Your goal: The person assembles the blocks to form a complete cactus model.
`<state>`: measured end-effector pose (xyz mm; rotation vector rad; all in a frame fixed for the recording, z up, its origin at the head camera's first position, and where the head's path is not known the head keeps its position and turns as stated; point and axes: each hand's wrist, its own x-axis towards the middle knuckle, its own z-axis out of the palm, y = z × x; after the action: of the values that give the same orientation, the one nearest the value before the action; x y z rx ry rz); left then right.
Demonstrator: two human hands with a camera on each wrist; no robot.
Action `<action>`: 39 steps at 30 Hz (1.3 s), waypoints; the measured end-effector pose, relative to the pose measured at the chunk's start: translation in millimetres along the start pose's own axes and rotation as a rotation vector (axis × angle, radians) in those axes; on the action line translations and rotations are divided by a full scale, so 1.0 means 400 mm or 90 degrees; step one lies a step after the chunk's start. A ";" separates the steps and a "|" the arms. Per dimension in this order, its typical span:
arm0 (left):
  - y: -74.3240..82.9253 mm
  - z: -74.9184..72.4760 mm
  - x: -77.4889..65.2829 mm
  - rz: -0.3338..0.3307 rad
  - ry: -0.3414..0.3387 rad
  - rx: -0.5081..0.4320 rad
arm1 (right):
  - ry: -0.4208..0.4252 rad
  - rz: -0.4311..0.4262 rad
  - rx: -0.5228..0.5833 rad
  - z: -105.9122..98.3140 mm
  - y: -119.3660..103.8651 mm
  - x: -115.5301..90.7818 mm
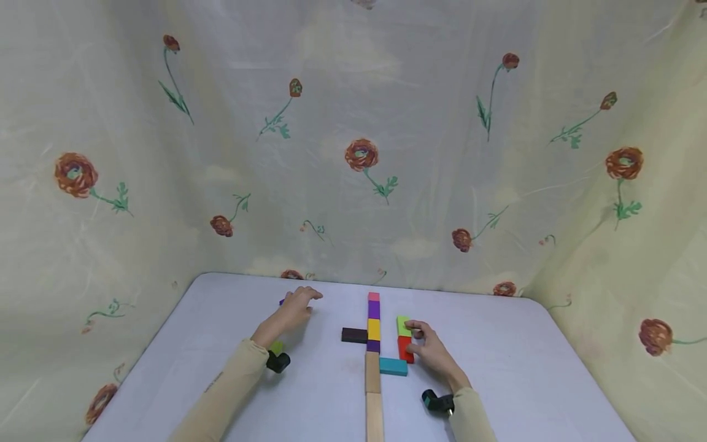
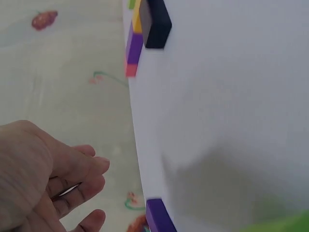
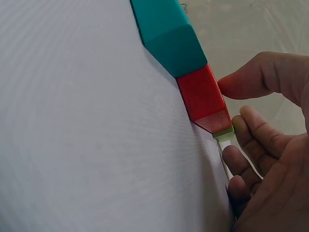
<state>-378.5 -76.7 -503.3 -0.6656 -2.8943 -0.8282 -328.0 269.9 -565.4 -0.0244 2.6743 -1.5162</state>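
In the head view my left hand [image 1: 294, 310] hangs over the left half of the table with relaxed fingers and holds nothing. A purple block [image 2: 159, 215] lies near it, mostly hidden by the hand in the head view. A green block [image 1: 276, 347] shows beside the left wrist. On the right, my right hand [image 1: 433, 351] is at a lime green block [image 1: 404, 323] and a red block [image 1: 405, 350] that lie end to end. Its thumb is at the red block and a fingertip at the lime one, fingers loosely bent. A teal block [image 3: 171, 41] adjoins the red one.
A column of blocks runs up the table's middle: wooden blocks [image 1: 373, 372], then purple [image 1: 373, 346], yellow [image 1: 374, 329], purple [image 1: 374, 309] and pink [image 1: 374, 296]. A black block [image 1: 354, 335] juts out to the left. Behind the table [image 1: 326, 399] hangs a flowered curtain [image 1: 420, 196].
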 end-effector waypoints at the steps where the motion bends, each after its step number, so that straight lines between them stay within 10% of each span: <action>1: -0.012 -0.008 0.002 -0.005 -0.003 0.000 | 0.001 0.000 0.001 0.000 0.000 0.001; 16: -0.152 -0.058 0.026 0.020 -0.087 0.100 | 0.003 -0.004 -0.005 0.002 0.002 0.002; 39: -0.153 -0.054 0.046 -0.066 -0.133 0.111 | 0.009 0.011 -0.004 0.003 0.003 0.000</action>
<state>-422.3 -127.5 -511.7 -0.6249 -3.1648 -0.5353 -328.0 269.3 -567.1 0.0088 2.6830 -1.5089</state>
